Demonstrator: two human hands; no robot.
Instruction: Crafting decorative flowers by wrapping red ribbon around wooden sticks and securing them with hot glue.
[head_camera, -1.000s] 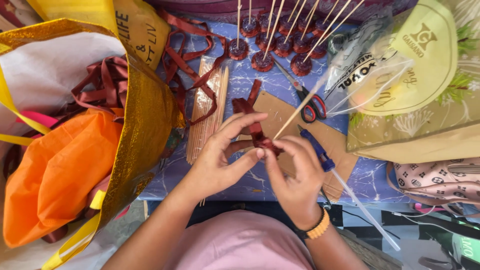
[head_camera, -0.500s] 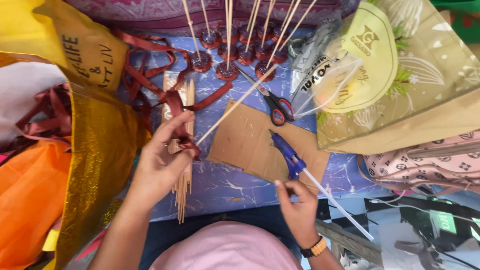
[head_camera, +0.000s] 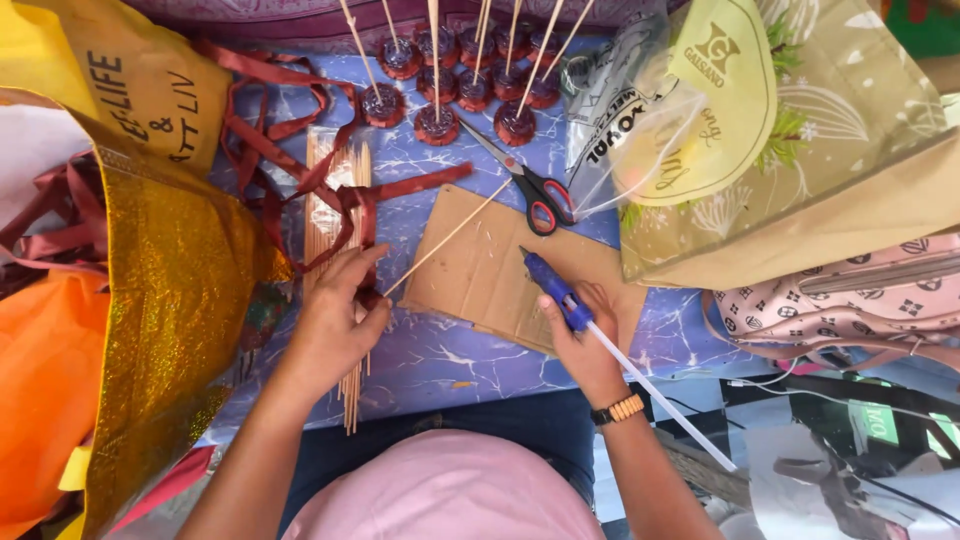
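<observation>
My left hand (head_camera: 335, 320) pinches a small dark red ribbon rose on the end of a thin wooden skewer (head_camera: 450, 232), with maroon ribbon (head_camera: 345, 195) trailing up from it. My right hand (head_camera: 585, 340) grips a blue glue gun (head_camera: 556, 288), its nozzle pointing up-left over a brown cardboard sheet (head_camera: 490, 270) and a clear glue stick sticking out behind. The two hands are apart, the cardboard between them.
Several finished ribbon roses on skewers (head_camera: 440, 90) stand at the top. Scissors (head_camera: 530, 190) lie by the cardboard. A bundle of skewers (head_camera: 335, 200) lies left. A gold bag (head_camera: 170, 300) is at left, patterned bags (head_camera: 800, 150) at right, on a blue marbled surface (head_camera: 440, 355).
My hands have separated: the left kept the rose and skewer and shifted left, the right reached down-right and took hold of the blue glue gun. The view also shifted.
</observation>
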